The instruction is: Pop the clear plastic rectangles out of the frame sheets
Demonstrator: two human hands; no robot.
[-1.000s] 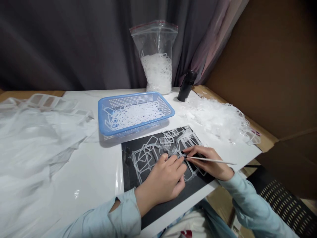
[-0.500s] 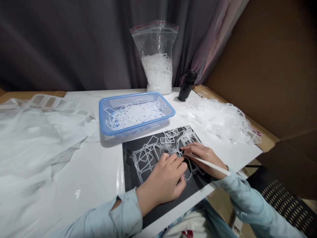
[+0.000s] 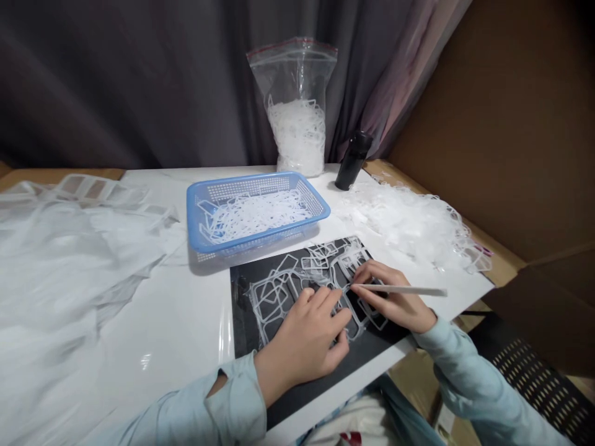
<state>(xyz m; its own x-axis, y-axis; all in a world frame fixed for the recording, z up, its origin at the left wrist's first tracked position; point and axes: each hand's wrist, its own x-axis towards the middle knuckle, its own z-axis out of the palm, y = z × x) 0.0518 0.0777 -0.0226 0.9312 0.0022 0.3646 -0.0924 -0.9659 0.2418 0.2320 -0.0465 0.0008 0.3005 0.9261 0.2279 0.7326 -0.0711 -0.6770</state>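
A black mat (image 3: 246, 337) lies at the table's near edge with several thin white plastic frames (image 3: 274, 291) joined and tangled on it. My left hand (image 3: 307, 337) rests on the frames, its fingers curled and pressing them down. My right hand (image 3: 395, 297) pinches a thin white stick tool (image 3: 409, 290), whose tip touches the frames just ahead of my left fingertips. The stick's free end points right, nearly level.
A blue mesh basket (image 3: 198, 214) with white frames stands behind the mat. A zip bag (image 3: 297, 105) of more frames and a black bottle (image 3: 351, 161) stand at the back. A loose heap of white scraps (image 3: 413, 223) lies right, white plastic sheeting (image 3: 60, 260) left. Cardboard wall (image 3: 511, 124) on the right.
The stick's free end dipped toward my wrist, then swung back up to level. My right hand edged slightly away along the frames. My left hand stayed put.
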